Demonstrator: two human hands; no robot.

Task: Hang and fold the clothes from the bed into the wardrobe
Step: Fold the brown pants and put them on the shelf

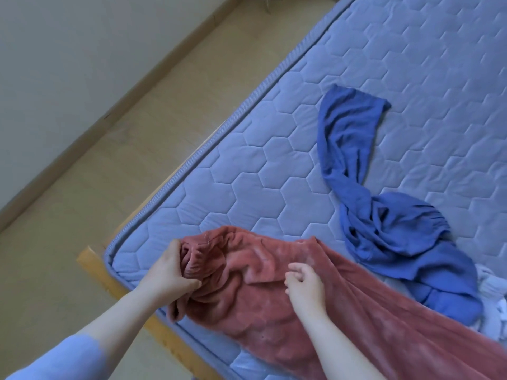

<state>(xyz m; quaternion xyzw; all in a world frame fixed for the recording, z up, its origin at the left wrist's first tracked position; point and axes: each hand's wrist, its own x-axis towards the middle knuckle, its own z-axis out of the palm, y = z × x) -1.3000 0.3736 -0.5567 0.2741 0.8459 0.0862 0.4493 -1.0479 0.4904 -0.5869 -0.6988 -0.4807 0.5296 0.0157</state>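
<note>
A person stands at the corner of a bed (pixel 274 174). The bed has a pale blue top with six-sided shapes sewn into it. A wooden frame (pixel 109 281) shows under the corner. A red cloth (pixel 274 311) lies on the bed, close to the person. It is soft and fuzzy, and it runs from the corner out to the lower right edge of the view. The left grip (pixel 172 272) has hold of the bunched end of the red cloth, right at the corner of the bed. Its fingers and thumb are curled tight round the folds. The right grip (pixel 304 283) rests on top of the red cloth, nearer the middle. Its fingers are bent in loosely, and no cloth shows between them. The two grips are near each other but do not touch. A blue cloth (pixel 384 215) lies further back on the bed, all twisted. Its near end lies just beside the red cloth. A bit of white cloth (pixel 491 286) peeks out at the right edge, next to the blue cloth. The left arm has a blue sleeve (pixel 68 357) pushed up. Beside the bed is a light brown floor (pixel 137 133), and past that a pale wall (pixel 55 50).
</note>
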